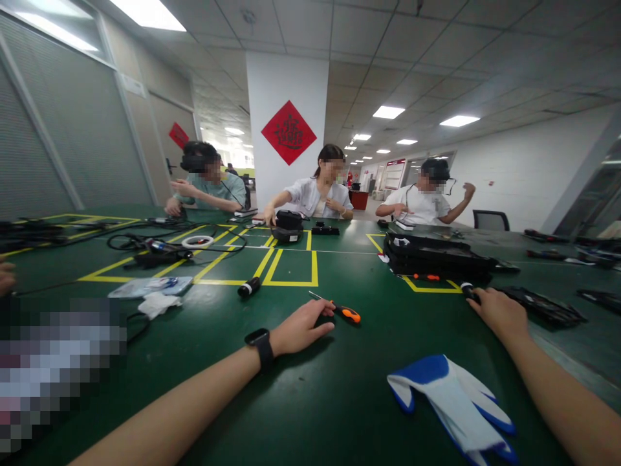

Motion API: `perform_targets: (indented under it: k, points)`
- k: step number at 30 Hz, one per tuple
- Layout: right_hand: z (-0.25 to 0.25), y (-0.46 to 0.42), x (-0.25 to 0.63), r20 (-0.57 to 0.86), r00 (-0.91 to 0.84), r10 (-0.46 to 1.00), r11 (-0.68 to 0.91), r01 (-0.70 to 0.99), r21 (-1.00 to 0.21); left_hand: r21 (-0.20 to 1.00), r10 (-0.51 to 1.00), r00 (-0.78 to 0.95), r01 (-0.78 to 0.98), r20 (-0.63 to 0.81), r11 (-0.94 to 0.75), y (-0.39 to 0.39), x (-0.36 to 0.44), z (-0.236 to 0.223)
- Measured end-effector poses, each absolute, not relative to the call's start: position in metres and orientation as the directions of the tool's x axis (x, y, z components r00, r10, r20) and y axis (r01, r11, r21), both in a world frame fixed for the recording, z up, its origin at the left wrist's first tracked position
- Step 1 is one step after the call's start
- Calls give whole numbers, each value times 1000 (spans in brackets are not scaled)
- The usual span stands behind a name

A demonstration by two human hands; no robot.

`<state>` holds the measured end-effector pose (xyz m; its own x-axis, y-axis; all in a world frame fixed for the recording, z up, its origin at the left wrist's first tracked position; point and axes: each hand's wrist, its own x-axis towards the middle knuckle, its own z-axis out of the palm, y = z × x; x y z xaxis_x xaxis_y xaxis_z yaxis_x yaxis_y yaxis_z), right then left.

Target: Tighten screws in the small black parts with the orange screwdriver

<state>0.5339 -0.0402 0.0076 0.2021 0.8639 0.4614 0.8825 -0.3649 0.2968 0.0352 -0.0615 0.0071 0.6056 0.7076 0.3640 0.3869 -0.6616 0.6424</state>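
My left hand [303, 325], with a dark watch on its wrist, rests on the green table with fingers stretched and thumb apart. At its fingertips lies a screwdriver [348, 314] with an orange and black handle; whether they touch it I cannot tell. Over at the right, my right hand [502, 316] has its fingers closed around a small black cylinder [468, 290] with a pale band, partly hidden by the fingers. A similar black cylinder [249, 287] lies left of centre. Between my forearms is a white and blue work glove [446, 395].
A stack of black trays [436, 255] stands ahead of my right hand, with an orange-handled tool [427, 277] before it. Black panels [546, 307] lie farther right. Cables [160, 249], a blue-white packet [150, 287] and crumpled tissue [159, 305] are at left. Several people sit opposite.
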Motion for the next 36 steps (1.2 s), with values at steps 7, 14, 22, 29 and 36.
perform_targets:
  k: [7,14,22,29,36]
  points:
    - [13,-33,527,435,261,862,-426,838,341,629,701,617,395,358,-669,-63,35,10]
    - [6,-29,540,447,199,872,-380,851,362,613,703,620,417,348,-672,-62,36,9]
    - [1,-29,546,458,160,875,-364,840,403,566,694,639,454,332,-688,-64,35,13]
    - [-3,-33,549,512,126,850,-364,843,396,507,671,658,473,341,-721,-64,34,13]
    - [-6,-31,554,506,161,848,-372,859,351,475,645,674,463,359,-748,-64,34,15]
